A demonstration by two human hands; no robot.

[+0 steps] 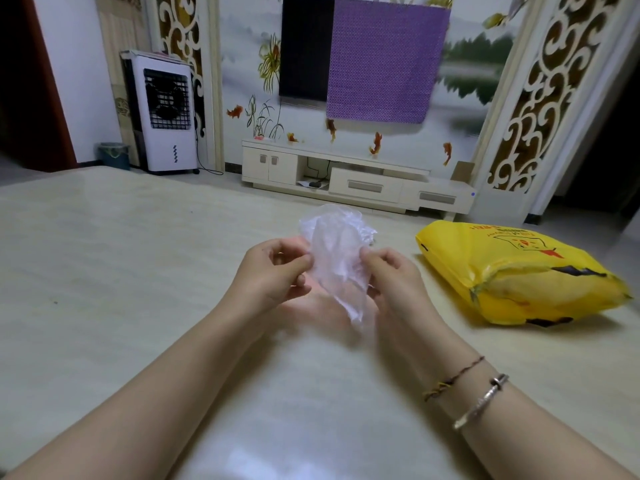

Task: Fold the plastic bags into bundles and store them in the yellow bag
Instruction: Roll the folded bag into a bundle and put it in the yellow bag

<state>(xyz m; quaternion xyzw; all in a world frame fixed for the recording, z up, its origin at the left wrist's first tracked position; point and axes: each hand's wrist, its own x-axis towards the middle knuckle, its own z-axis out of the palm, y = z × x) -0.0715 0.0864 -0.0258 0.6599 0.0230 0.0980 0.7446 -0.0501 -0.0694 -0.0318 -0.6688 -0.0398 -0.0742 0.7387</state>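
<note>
At frame centre, the left hand (277, 271) and right hand (391, 275) pinch the clear plastic bag (334, 251) with their fingers, raised above the surface (104, 271) for folding. The yellow bag (512, 271) lies at right, within reach for storing.

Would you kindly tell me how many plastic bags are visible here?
2: a thin clear plastic bag pinched between both hands, and a yellow printed plastic bag on the table, right. More may be inside it.

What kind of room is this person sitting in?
Most likely a home living room. A dark flat television, half covered by a purple cloth, hangs on a painted wall above a long cream television cabinet, and a white standing air cooler sits in the corner.
</note>
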